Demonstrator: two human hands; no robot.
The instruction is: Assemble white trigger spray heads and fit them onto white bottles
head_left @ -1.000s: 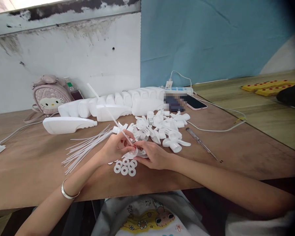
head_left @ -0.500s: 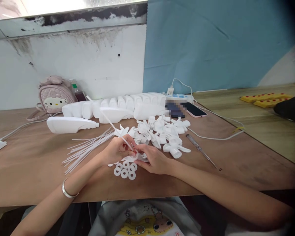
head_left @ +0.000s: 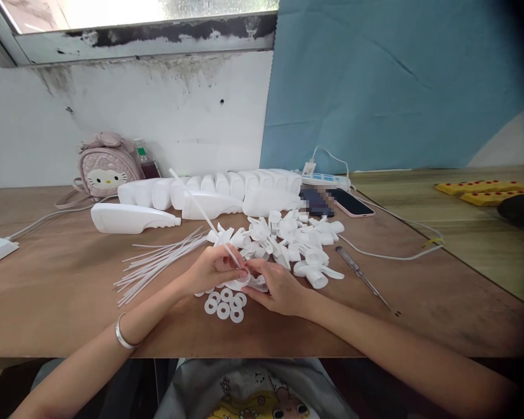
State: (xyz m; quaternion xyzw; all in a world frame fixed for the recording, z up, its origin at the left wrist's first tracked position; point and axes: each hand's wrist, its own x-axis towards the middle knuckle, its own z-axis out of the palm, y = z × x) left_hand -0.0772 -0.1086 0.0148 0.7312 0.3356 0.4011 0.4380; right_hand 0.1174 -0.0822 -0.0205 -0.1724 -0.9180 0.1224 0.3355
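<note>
My left hand [head_left: 210, 270] pinches a thin white plastic tube [head_left: 195, 202] near its lower end. The tube slants up and to the left, over the bottles. My right hand [head_left: 280, 288] is closed around a white trigger spray head [head_left: 258, 283], mostly covered by the fingers. Both hands meet at the tube's lower end; whether it sits inside the head cannot be made out. White ring washers [head_left: 223, 311] lie just below the hands. Behind them spreads a heap of white spray heads [head_left: 283, 238]. Loose white tubes [head_left: 157, 266] lie to the left.
White bottles [head_left: 213, 205] lie in a row at the back, with one bottle [head_left: 133, 219] apart on the left. A pink bag [head_left: 109, 166] stands by the wall. On the right are a phone [head_left: 353, 203], a screwdriver [head_left: 362, 276] and a white cable [head_left: 388, 256].
The camera view has shifted slightly, so everything sits a little further right. Both hands keep their hold on the tube and spray head, with only slight finger movement.
</note>
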